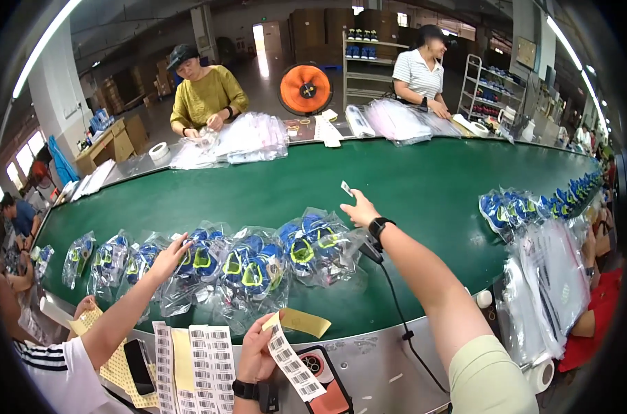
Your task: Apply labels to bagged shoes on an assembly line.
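Here, right hand (358, 210) fingers pinch one small label (346, 188); left hand (256, 357) fingers clamp one barcode strip (291, 360).

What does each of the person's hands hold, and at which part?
The left hand holds a strip of barcode labels by its upper end. The right hand pinches a small single label at its lower edge, above the green conveyor belt.

shoe factory packing line, green conveyor belt (410, 186), bagged shoes (251, 265), stacked cartons (327, 27)
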The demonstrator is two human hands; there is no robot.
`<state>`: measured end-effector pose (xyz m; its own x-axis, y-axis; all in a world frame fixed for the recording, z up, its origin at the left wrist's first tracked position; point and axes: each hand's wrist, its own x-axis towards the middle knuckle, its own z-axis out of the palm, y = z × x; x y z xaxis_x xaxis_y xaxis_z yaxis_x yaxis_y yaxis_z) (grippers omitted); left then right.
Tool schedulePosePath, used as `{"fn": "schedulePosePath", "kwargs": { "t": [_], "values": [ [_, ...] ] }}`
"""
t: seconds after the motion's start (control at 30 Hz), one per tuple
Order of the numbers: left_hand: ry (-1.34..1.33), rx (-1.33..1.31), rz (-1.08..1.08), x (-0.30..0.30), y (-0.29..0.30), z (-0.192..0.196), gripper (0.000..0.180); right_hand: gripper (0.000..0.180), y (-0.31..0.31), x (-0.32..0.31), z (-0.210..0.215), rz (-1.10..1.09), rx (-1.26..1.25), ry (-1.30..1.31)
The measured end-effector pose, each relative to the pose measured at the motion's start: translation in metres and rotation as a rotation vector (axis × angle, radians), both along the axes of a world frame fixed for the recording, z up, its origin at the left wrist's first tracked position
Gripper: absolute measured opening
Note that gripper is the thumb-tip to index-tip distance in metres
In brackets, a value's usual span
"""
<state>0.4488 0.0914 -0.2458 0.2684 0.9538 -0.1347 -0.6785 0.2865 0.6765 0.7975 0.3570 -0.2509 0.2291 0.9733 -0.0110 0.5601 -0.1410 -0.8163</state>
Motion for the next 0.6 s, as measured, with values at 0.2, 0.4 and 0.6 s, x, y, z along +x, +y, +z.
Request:
{"fn": "schedulePosePath", "kwargs": {
  "t": [0.2, 0.4, 0.6],
  "values": [
    [-0.015, -0.056, 0.071, 0.012, 0.014, 0.001, 0.039, 0.075, 0.064, -0.031, -0.032, -0.063, -0.030, 0.146],
    [0.015, -0.080, 0.129, 0.004, 0.016, 0.000, 0.037, 0.073, 0.033, -0.036, -0.028, -0.098, 0.204, 0.294],
    [0.012, -0.079, 0.148, 0.005, 0.016, 0.001, 0.033, 0.074, -0.050, 0.013, -0.011, -0.127, 0.080, 0.577]
  ]
}}
